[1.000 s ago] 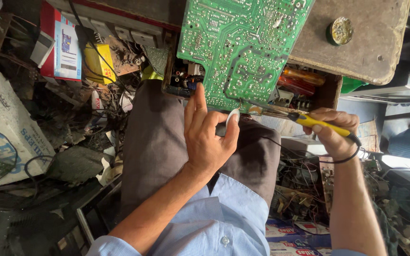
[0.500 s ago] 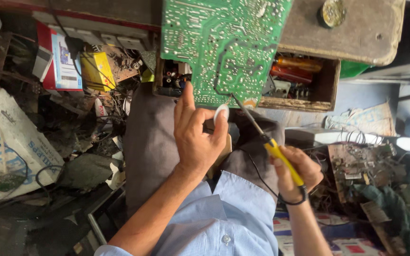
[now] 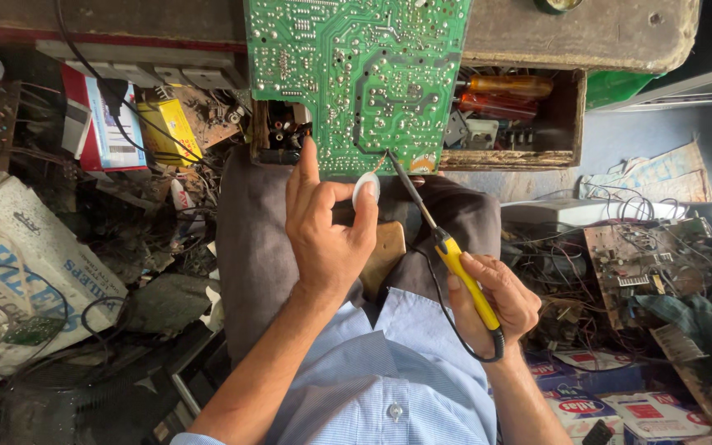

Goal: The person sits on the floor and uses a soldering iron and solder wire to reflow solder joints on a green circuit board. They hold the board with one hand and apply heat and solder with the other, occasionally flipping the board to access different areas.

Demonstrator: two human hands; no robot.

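a person seated at a cluttered repair bench works a yellow-handled soldering iron (image 3: 455, 264) against the lower edge of a green circuit board (image 3: 356, 82), which lies solder side up over the lip of the wooden bench (image 3: 587, 33) and overhangs the lap. the right hand (image 3: 492, 301) is closed around the iron's handle in a pen-like grip, its thin dark shaft angled up so the tip meets the board near a trace. the left hand (image 3: 327, 227) has its index finger extended onto the board's bottom edge while thumb and another finger pinch a small white object (image 3: 365, 189), whose nature cannot be told. the board looks light, stiff and thin, likely brittle at its joints and prickly with clipped leads, so it is best steadied by its bare edges. the iron seems light, safe only at the insulated handle. the board's face is bright green, crossed with pale traces and dotted with silvery solder points. an open drawer (image 3: 566, 124) beside it holds orange-handled screwdrivers (image 3: 508, 86).
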